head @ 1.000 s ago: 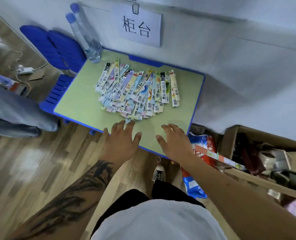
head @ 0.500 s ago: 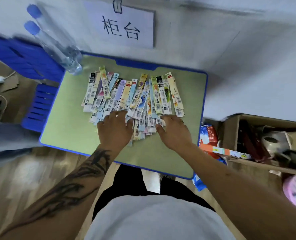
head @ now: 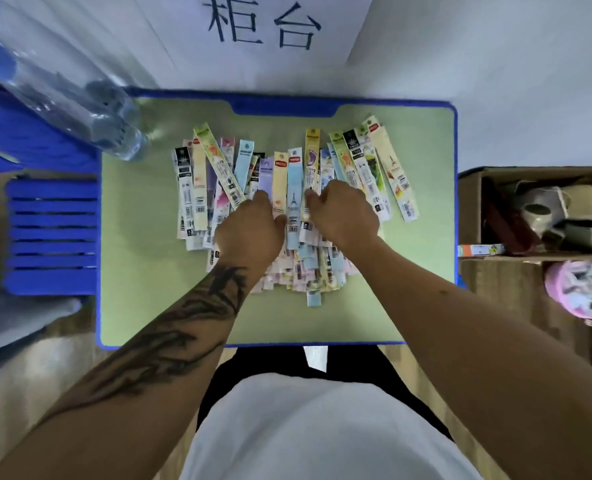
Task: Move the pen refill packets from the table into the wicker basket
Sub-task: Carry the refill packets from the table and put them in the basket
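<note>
Long, flat, glossy pen refill packets (head: 294, 188), pastel and barcoded, fanned in a heap mid table (head: 149, 306), matte green with blue rim. Left hand (head: 249, 230) and right hand (head: 343, 216) side by side atop heap, fingers curled into packets; actual grasp impossible to tell. Clear plastic bottles (head: 90, 112) far left of hands.

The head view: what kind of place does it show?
Probably a mock shop counter set up indoors: a paper sign on the wall reads "柜台" (counter), many pen refill packets lie fanned out on a small green table, and a cardboard box of goods stands beside it.
</note>
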Demonstrator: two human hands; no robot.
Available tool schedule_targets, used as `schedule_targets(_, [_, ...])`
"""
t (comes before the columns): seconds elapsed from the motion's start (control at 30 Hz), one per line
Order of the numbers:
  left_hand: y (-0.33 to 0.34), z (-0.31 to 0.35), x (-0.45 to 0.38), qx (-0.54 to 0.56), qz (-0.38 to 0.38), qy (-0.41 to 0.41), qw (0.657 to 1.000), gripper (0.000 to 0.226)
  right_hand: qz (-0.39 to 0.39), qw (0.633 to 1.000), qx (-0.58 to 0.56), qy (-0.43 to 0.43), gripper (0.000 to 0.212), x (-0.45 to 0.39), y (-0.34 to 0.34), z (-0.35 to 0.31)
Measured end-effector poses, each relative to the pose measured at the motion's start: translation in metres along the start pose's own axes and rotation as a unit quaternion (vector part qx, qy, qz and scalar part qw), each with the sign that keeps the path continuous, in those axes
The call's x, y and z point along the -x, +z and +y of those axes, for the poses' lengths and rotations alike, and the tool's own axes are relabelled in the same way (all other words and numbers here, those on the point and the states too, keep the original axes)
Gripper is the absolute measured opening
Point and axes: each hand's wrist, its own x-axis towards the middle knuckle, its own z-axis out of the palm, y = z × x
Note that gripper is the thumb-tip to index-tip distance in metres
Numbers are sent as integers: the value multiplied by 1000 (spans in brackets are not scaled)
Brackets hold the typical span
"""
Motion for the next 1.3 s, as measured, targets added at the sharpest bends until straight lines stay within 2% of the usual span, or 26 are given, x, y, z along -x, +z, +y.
schedule_targets(0.07, [-4,0,-3,-6,-7,14,1000,31,-8,999,12,39,42,-4,4,-9])
schedule_targets(0.17, [-9,2,-6,25,-26,20,999,21,-7,997,-19,75,29,-11,8,-11])
schedule_targets(0.27, [-8,0,-10,115,-54,-8,992,19,2,994,-57,92,27,-12,12,-7])
schedule_targets(0.37, [-7,-4,-16,199,-61,-23,978,31,24,993,-78,86,25,-9,15,-3])
schedule_targets(0.5, [-14,-5,-17,234,-52,-17,971,23,25,988,-142,56,31,-4,14,2])
schedule_targets(0.6, [-18,0,-14,300,-49,-25,952,20,52,978,-196,39,21,1,10,6])
schedule_targets(0.8, [-27,19,8,400,-45,-50,914,19,97,953,-285,36,19,28,4,28])
schedule_targets(1.03, [-26,49,58,437,-38,-32,898,19,157,878,-446,72,27,93,0,81])
schedule_targets(1.2, [7,101,128,425,-138,53,893,18,221,808,-533,121,25,176,17,144])
schedule_targets(1.3, [38,134,187,390,-200,111,892,17,276,739,-596,150,25,242,33,188])
